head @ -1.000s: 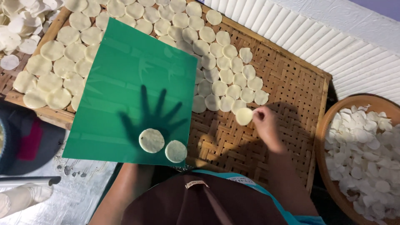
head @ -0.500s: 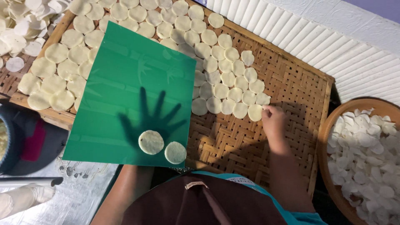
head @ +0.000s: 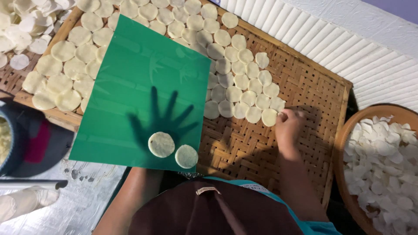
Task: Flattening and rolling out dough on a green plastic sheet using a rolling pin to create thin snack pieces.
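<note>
On the woven tray [head: 300, 82], the right hand [head: 288, 127] is reaching forward, forearm extended, its fingers [head: 283, 114] pinching the edge of a pale dough disc [head: 269, 117] beside the rows. Under the green sheet [head: 143, 87], the left hand [head: 163, 119] is lying spread flat, showing only as a shadow, supporting two discs [head: 173, 150].

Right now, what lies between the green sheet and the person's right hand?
Head view: bare woven tray between green sheet and right hand; white discs lie higher up.
</note>
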